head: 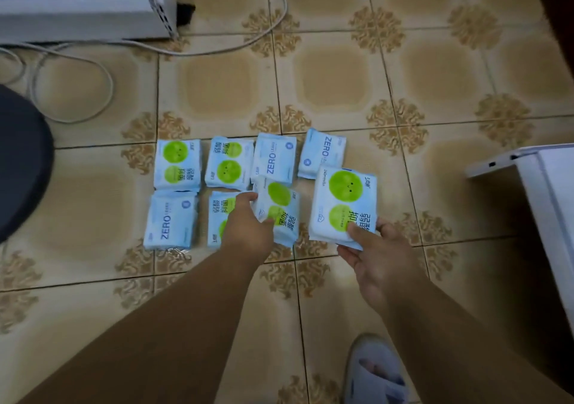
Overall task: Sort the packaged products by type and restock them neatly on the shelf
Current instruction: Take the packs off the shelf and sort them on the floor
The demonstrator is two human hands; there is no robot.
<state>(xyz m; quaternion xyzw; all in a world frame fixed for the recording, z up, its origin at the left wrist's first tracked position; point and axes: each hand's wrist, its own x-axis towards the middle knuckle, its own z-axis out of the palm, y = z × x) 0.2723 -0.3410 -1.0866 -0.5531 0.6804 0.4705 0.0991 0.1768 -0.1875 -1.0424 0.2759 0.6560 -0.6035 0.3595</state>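
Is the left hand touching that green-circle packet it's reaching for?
Touching: in the head view the left hand grips the green-circle packet, its fingers curled around the packet's left edge.

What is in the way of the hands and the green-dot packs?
Nothing visible: the left hand already grips one green-dot pack, and the right hand holds another green-dot pack.

I see open tile floor (357, 71) beyond the packets (230, 167) — free passage there. A looped white cable (102, 71) crosses far left, beside a white cabinet (77, 9); a white shelf edge (528, 161) blocks the right — my slippered foot (375, 369) stands below.
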